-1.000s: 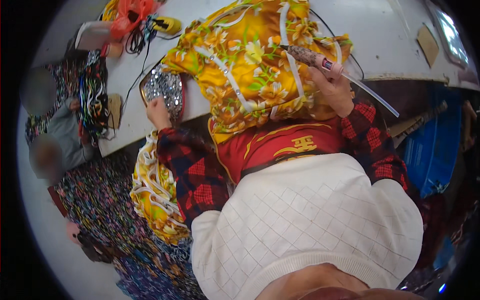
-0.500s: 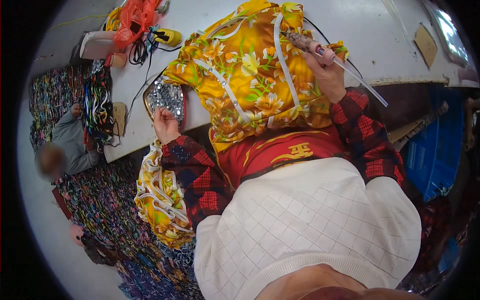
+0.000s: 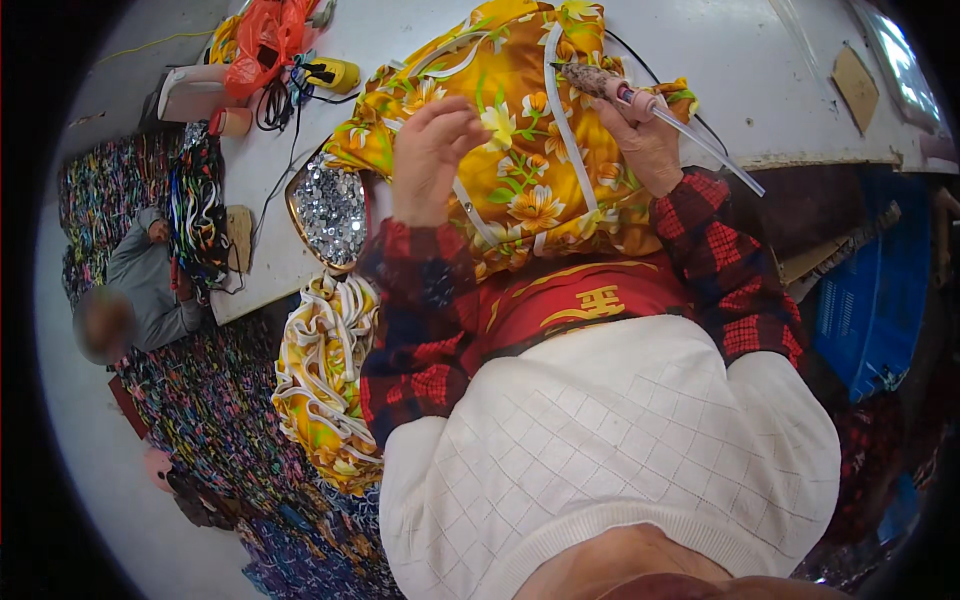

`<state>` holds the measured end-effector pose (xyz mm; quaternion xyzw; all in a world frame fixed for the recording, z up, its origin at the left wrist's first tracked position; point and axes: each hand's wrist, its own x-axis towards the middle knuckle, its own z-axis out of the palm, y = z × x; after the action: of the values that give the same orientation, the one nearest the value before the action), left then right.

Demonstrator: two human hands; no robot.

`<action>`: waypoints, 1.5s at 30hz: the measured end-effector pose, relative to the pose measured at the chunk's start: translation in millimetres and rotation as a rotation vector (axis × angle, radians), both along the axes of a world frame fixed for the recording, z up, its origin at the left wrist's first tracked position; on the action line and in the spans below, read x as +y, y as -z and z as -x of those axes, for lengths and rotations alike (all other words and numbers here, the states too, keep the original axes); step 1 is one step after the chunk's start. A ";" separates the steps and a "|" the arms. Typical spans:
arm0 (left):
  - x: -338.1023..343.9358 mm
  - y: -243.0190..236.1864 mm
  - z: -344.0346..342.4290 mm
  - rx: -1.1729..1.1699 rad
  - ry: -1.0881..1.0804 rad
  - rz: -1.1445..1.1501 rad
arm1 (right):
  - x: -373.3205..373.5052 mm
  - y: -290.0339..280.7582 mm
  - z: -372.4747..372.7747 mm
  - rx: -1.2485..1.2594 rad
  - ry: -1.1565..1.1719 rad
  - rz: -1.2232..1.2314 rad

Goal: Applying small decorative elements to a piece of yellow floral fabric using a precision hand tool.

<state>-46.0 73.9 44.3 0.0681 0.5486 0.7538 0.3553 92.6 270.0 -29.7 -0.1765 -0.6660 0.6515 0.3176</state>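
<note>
Head cam: yellow floral fabric [image 3: 520, 150] is lying bunched on the white table [image 3: 750, 60]. Right hand [image 3: 645, 135] is resting on the fabric's right edge, gripping a pen-like tool [image 3: 610, 85]. Left hand [image 3: 432, 150] is hovering over the fabric's left part, fingers loosely curled, holding nothing

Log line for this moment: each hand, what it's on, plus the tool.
left hand: lifted over yellow floral fabric, fingers curled | right hand: gripping rod-shaped tool with clear tube | sequin tray: left of fabric
</note>
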 end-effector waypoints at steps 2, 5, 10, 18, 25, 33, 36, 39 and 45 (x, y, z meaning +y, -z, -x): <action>24.3 5.1 -2.7 0.032 0.034 0.034 | 0.4 1.6 -0.6 -0.012 0.008 -0.017; 48.9 11.4 1.8 0.084 0.101 0.118 | 4.6 3.4 -2.9 -0.086 0.021 -0.222; 66.8 20.0 9.2 0.112 0.163 0.146 | 3.4 5.7 -1.7 -0.071 0.076 -0.338; 79.1 27.8 12.7 0.178 0.178 0.213 | 0.1 -2.4 -6.5 -0.069 0.024 -0.006; 86.8 28.3 9.5 0.291 0.154 0.344 | -0.7 -0.5 -4.0 0.026 0.051 0.042; 98.3 34.6 4.6 0.419 0.038 0.427 | -0.6 -1.0 -4.1 0.036 0.053 -0.003; 90.5 30.9 2.8 0.353 0.001 0.312 | -3.0 -8.2 -10.7 0.080 0.062 0.126; 68.6 22.2 -3.2 0.152 0.054 0.180 | 0.5 -17.1 -29.0 -0.115 0.037 0.148; 30.4 18.9 -44.6 0.103 0.088 0.145 | -0.7 -23.1 -67.1 -0.152 -0.142 -0.024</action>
<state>-1.4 104.3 25.4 0.1047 0.6157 0.6913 0.3634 159.7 269.3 -6.7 -0.1740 -0.7068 0.6491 0.2211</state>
